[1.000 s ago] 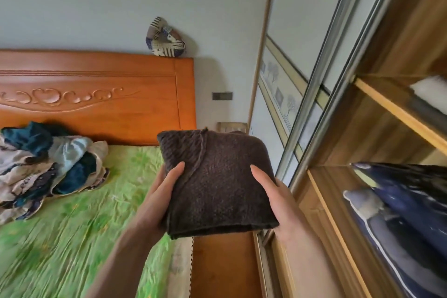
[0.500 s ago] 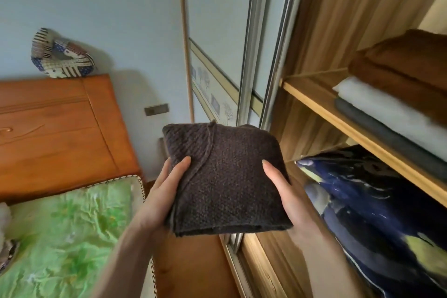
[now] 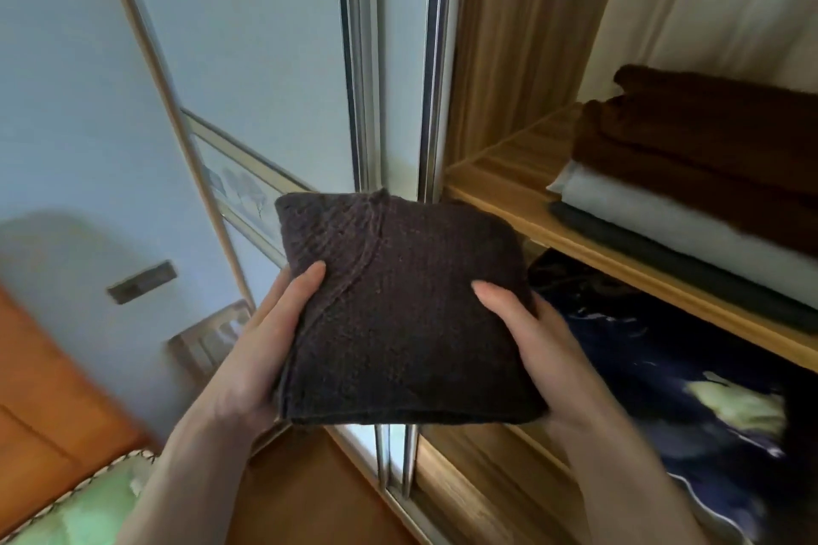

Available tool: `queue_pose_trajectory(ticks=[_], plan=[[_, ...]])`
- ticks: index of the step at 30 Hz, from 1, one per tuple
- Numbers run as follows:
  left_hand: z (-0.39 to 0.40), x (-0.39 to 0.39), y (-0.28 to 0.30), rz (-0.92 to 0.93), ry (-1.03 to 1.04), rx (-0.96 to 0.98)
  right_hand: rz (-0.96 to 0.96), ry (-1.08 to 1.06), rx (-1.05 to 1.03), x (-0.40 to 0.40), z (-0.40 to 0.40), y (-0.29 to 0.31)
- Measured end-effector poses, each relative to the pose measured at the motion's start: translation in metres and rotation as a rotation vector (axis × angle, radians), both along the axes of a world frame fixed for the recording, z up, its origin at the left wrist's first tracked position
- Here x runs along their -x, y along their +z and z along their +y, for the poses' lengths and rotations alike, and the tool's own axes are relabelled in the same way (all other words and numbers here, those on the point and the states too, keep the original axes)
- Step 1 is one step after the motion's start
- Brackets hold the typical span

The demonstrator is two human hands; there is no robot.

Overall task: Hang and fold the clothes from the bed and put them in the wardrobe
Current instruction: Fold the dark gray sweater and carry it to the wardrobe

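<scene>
Between both hands' fingers (image 3: 305,279), folded sweater (image 3: 403,314)

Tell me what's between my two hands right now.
The folded dark knit sweater, gripped on either side by your left hand and right hand, as the head view shows.

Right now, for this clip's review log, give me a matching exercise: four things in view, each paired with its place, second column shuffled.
Things:
1. dark knit sweater
2. brown blanket
3. navy bedding
4. green bedspread

Places:
A. top of the stack on the wooden shelf
B. bottom-left corner of the view
C. compartment under the shelf
D. folded, held between the left hand and right hand

Pairs: 1-D, 2-A, 3-C, 4-B
</scene>
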State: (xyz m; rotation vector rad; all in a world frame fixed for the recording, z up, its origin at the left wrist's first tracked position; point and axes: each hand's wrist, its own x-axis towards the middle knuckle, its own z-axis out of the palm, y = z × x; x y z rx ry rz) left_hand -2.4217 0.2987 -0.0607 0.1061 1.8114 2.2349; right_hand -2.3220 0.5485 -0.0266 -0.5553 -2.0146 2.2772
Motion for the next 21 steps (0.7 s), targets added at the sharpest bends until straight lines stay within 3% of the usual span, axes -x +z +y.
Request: queue_pose_trajectory(ticks=[6,14,21], plan=[[0.019,0.003,0.022,-0.110,-0.067,-0.158,0.042,-0.079,-0.018,-0.021,-0.004,0.014],[0.030,-0.048,0.062,-0.194,-0.182,-0.120,0.083,-0.081,-0.068,-0.064,0.016,0.049],[0.060,-0.054,0.117,-0.056,-0.208,-0.092,0.174,-0.049,-0.147,-0.087,0.041,0.101]])
